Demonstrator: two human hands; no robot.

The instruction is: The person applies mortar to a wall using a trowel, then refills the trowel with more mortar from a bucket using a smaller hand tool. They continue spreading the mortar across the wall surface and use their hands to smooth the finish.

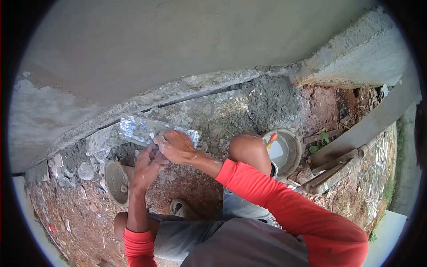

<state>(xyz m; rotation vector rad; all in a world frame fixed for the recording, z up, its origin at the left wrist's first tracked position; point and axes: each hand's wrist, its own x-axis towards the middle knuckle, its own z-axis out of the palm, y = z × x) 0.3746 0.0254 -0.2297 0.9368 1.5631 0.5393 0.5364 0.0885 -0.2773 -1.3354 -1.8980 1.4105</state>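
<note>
My left hand (147, 167) and my right hand (174, 146) meet in front of me, their fingers curled together and smeared with grey. Whatever lies between the fingers is too small to make out. Just behind them, a flat metal trowel blade (141, 130) with grey smears reaches out to both sides of my right hand; its handle is hidden. The foot of the grey plastered wall (147, 49) runs beyond the blade.
A round bucket (116, 182) stands left of my left arm. Another bucket (289, 153), holding whitish liquid and an orange-handled tool (272, 139), is beside my right knee. A shovel-like tool (329, 171) lies at right. Rubble and reddish soil (89, 222) cover the ground.
</note>
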